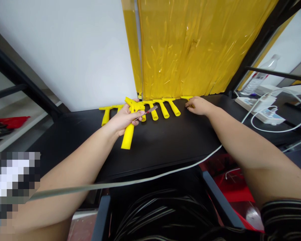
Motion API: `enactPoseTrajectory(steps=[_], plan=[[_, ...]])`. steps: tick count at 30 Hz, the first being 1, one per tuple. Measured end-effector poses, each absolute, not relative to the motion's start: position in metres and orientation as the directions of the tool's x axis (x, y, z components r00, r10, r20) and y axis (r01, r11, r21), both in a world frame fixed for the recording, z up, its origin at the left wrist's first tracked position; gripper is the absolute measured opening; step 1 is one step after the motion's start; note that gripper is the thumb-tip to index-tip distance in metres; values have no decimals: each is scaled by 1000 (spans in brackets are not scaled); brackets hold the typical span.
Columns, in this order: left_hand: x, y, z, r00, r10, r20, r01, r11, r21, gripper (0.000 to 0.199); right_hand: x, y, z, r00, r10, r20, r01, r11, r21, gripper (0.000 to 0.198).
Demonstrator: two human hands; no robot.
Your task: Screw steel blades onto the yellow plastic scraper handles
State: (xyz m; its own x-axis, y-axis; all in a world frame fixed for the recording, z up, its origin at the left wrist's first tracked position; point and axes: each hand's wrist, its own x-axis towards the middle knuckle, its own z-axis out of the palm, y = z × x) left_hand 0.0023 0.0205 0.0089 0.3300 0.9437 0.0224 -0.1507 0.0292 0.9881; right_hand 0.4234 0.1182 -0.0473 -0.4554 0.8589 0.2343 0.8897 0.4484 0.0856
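My left hand (126, 117) is closed around a yellow T-shaped plastic handle (127, 135), its wide hollow-looking end pointing down toward me. Between the thumb and fingers of the same hand sticks out a thin tool (150, 110) with a flat, metallic-looking end and a touch of red; its exact kind is unclear. Farther right, my right hand (199, 105) has its fingers curled over another yellow T-shaped handle (186, 97), most of which the hand covers. Several similar yellow handles (165, 110) lie in a row along the back of the black table (150, 144), some partly behind my left hand.
A white panel (77, 50) and a yellow film-covered panel (190, 50) rise behind the table. At right are a power strip (262, 112), white cables and a plastic bottle (258, 77). A pale cable (165, 173) runs across in front of me. Black frame bars flank both sides.
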Motion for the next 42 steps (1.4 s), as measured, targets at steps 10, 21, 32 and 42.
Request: enactPoseTrajectory(steps=[10, 21, 32, 42], plan=[[3, 15, 8, 350, 936, 22, -128, 25, 992, 82, 349, 62, 15, -435, 776, 456, 733, 600, -322, 33], [3, 10, 7, 473, 880, 45, -72, -13, 997, 84, 262, 15, 14, -748, 443, 494, 352, 896, -271, 16], [8, 20, 5, 278, 959, -60, 7, 61, 998, 6, 277, 12, -3, -849, 525, 54, 450, 773, -446, 21], [13, 12, 24, 210, 964, -162, -438, 240, 866, 32, 263, 2, -1, -736, 672, 79, 615, 712, -339, 16]])
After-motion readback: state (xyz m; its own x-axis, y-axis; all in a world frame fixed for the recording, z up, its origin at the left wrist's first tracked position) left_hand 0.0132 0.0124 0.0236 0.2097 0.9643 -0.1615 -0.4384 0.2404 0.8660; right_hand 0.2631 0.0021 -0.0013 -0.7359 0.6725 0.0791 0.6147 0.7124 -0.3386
